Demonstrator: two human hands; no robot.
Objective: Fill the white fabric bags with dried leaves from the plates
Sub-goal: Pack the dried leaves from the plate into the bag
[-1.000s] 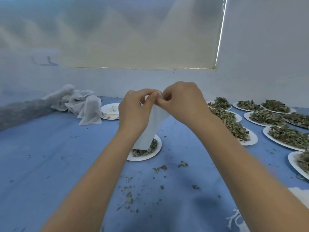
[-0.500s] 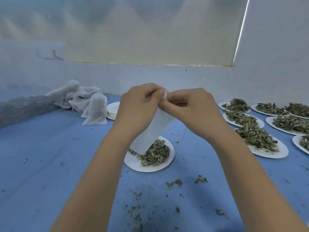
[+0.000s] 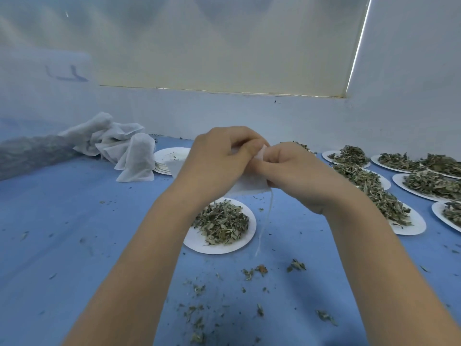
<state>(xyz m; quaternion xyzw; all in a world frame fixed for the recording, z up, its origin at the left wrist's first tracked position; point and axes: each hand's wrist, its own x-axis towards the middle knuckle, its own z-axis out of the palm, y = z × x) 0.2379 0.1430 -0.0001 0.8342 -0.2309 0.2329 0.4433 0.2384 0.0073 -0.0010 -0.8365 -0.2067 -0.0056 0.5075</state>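
A blue cloth (image 3: 62,221) is covering the table below a pale blind (image 3: 224,41). My left hand (image 3: 217,163) and right hand (image 3: 296,176) are pinching the bag (image 3: 249,186) above the plate (image 3: 224,245), hiding its mouth; its string (image 3: 264,226) is now dangling. More plates (image 3: 409,223) are running off right; leaves (image 3: 222,221) are filling them.
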